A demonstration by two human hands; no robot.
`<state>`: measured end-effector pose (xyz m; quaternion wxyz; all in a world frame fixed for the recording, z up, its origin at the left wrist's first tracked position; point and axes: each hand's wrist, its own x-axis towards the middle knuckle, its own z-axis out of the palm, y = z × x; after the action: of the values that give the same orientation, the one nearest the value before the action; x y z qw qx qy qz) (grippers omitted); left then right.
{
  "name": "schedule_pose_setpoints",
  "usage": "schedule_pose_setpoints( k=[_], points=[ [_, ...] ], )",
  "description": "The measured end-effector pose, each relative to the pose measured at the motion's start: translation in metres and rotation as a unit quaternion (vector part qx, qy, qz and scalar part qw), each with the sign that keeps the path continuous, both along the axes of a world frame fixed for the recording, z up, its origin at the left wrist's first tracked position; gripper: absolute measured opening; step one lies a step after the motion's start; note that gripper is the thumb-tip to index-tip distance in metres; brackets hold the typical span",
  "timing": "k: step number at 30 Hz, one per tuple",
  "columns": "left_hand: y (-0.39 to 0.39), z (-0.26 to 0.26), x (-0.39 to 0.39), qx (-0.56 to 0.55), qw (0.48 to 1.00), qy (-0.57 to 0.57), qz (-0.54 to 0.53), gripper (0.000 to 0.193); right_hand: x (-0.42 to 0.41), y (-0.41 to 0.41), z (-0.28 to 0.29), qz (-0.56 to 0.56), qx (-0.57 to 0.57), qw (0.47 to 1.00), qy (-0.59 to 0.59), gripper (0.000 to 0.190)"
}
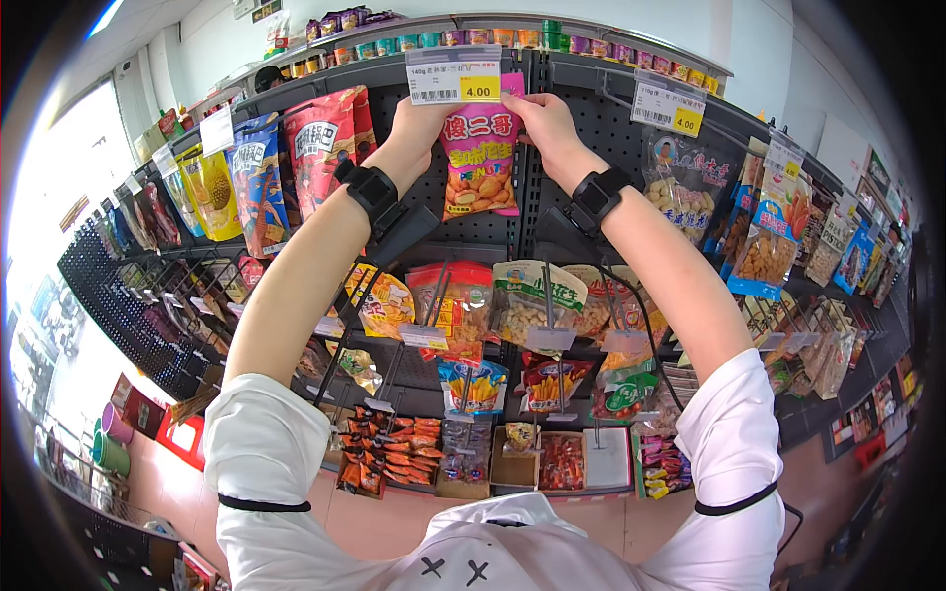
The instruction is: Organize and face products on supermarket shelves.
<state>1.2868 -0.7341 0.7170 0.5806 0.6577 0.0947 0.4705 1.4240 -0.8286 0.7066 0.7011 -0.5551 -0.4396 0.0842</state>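
Note:
A pink bag of coated peanuts (481, 159) hangs upright below a clear price-tag holder (454, 75) on the upper part of the rack. My right hand (548, 127) pinches the bag's upper right edge between thumb and fingers. On the other side, my left hand (415, 129) is at the bag's upper left, with its fingers hidden behind the price tag. Whether those fingers grip the bag or its hook cannot be seen. Both wrists carry black straps with small devices.
Red snack pouches (325, 148) and a blue pouch (259, 181) hang to the left. A dark peanut bag (681, 185) hangs on the right under another price tag (667, 103). Metal hooks with snack bags (536, 303) project below my forearms. Small tubs (502, 37) line the top shelf.

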Motion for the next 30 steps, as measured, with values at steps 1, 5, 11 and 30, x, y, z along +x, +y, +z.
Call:
schedule_pose_setpoints(
  k=[1, 5, 11, 30],
  points=[
    [0.002, 0.0, 0.0, 0.004, 1.0, -0.009, -0.002, 0.029, -0.002, -0.003, 0.001, 0.021, 0.003, 1.0, 0.012, 0.034],
    [0.004, 0.001, -0.003, -0.008, 1.0, -0.016, 0.017, 0.029, -0.012, -0.015, 0.004, 0.066, 0.007, 0.998, 0.016, 0.033],
    [-0.021, 0.002, -0.013, -0.058, 0.996, -0.069, -0.02, 0.021, -0.021, -0.034, 0.011, 0.193, -0.027, 0.979, 0.056, 0.035],
    [-0.089, 0.013, -0.075, -0.189, 0.969, -0.1, -0.123, 0.017, -0.096, -0.078, 0.02, 0.236, 0.08, 0.961, 0.12, 0.018]
  ],
)
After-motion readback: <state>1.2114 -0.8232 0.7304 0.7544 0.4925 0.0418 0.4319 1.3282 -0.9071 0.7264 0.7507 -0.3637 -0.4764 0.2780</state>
